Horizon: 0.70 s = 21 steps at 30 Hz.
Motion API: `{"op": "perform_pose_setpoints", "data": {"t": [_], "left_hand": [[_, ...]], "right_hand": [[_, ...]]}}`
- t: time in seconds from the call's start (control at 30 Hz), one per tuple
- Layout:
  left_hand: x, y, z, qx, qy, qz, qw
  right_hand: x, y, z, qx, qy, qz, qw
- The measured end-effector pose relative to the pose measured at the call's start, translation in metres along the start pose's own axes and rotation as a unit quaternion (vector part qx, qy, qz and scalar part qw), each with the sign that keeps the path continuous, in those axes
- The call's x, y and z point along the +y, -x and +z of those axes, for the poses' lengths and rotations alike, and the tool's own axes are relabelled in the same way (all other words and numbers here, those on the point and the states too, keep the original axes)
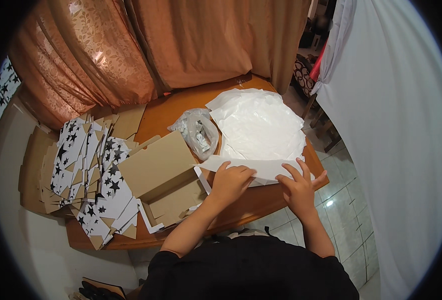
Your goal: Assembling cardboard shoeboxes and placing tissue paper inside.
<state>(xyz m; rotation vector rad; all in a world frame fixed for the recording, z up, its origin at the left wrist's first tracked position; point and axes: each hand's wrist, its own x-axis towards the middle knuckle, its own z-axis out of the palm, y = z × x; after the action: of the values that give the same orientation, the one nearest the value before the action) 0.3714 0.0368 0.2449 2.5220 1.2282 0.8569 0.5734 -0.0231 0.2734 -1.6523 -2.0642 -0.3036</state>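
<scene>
A thick pile of thin white sheets, like tissue paper (263, 125), lies on the right part of the table. Along its near side, a strip of the top sheet (268, 167) is raised and folded over. My left hand (231, 184) grips this strip toward its left end, fingers bent around the edge. At the strip's right part, my right hand (299, 187) holds the paper between thumb and forefinger, its little finger sticking out. An open brown cardboard box (158, 165) with white outer sides stands left of my left hand, lid tilted back; its inside shows bare cardboard.
A clear plastic bag (201, 135) with small silvery contents sits between box and paper. Flattened white boxes with black stars (76, 160) are heaped at the left of the wooden table (176, 102). Orange curtains (196, 40) hang behind; a white cloth (391, 125) hangs at the right.
</scene>
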Motion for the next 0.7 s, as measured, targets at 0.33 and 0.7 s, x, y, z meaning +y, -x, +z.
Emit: {"op": "perform_pose_setpoints", "data": {"t": [0.33,0.7], "left_hand": [[0.004,0.019,-0.073,0.165,0.108,-0.029,0.980],[-0.061,0.103,-0.091,0.317,0.398,-0.270,0.818]], "right_hand": [[-0.030,0.004,-0.016,0.309,-0.201,0.173,0.914],[-0.077,0.012,0.079,-0.131,-0.364,0.227,0.894]]}}
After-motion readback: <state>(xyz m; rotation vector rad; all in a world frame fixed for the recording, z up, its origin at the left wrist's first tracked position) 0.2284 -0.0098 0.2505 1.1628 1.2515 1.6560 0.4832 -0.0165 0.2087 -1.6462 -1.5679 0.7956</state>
